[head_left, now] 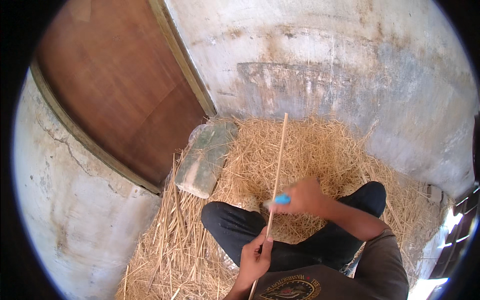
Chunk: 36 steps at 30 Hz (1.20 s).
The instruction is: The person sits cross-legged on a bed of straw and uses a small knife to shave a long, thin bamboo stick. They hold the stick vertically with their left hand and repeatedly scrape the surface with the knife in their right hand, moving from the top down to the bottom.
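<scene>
A long thin pale stick point(279, 160) runs from my lap up toward the wall. My left hand point(255, 257) pinches its lower part near my chest. My right hand point(301, 196) is blurred and closed around a small tool with a blue handle point(282, 199), whose tip touches the stick just above my left hand. Both hands are over my crossed legs in dark trousers point(235, 225).
A thick bed of straw point(320, 150) covers the floor around me. A grey-green stone block point(205, 157) lies at the left by a brown wooden door point(120, 85). A stained plaster wall point(340, 60) rises behind. A small white object point(434, 192) sits at right.
</scene>
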### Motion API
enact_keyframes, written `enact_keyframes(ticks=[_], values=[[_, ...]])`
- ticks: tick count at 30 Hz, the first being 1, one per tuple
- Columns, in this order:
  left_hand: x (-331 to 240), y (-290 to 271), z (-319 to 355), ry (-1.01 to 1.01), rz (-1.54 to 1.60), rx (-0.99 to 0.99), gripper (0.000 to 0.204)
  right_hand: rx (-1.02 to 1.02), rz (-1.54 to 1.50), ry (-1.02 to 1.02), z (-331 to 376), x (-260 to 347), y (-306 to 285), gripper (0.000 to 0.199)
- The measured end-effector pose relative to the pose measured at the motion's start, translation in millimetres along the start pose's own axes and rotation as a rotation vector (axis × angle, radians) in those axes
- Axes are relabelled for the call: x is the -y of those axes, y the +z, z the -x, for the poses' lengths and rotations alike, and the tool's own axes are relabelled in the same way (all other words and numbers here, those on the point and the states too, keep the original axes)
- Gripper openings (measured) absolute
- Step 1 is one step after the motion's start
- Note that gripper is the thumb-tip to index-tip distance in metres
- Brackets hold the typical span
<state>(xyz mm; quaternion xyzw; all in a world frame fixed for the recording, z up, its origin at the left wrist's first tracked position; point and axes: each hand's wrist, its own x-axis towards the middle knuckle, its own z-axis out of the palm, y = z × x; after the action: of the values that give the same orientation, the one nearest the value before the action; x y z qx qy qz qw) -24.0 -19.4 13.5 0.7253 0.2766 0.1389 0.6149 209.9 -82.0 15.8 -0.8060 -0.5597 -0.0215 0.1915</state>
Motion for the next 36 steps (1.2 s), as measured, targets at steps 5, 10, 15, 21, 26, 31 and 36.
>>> enact_keyframes(ticks=[5, 10, 15, 21, 26, 31, 36], values=[[-11.7, -3.0, -2.9, -0.092, -0.016, 0.014, 0.033, -0.147, 0.091, 0.046, -10.4, -10.7, 4.6, 0.071], [-4.3, 1.1, 4.5, 0.007, -0.008, 0.012, 0.032, -0.170, 0.071, -0.099, 1.4, -6.7, 7.1, 0.070], [-20.4, 0.2, 10.0, -0.041, -0.061, 0.025, 0.031, -0.205, 0.184, -0.014, -36.3, -56.0, -3.2, 0.072], [-3.4, -4.2, 16.8, -0.006, -0.008, 0.090, 0.030, -0.083, 0.216, 0.391, -85.8, -117.2, -19.0, 0.077], [-9.3, -1.3, 37.0, -0.045, 0.108, 0.183, 0.032, -0.272, -0.077, 0.945, -75.6, -233.4, -42.6, 0.084], [4.0, -11.2, 3.4, -0.291, 0.286, 0.084, 0.033, -0.234, -0.229, 0.388, -12.6, -105.9, 37.7, 0.070], [17.7, -0.8, -18.8, 0.115, -0.051, 0.044, 0.025, -0.018, -0.166, 0.012, 36.7, 3.6, 27.0, 0.069]])
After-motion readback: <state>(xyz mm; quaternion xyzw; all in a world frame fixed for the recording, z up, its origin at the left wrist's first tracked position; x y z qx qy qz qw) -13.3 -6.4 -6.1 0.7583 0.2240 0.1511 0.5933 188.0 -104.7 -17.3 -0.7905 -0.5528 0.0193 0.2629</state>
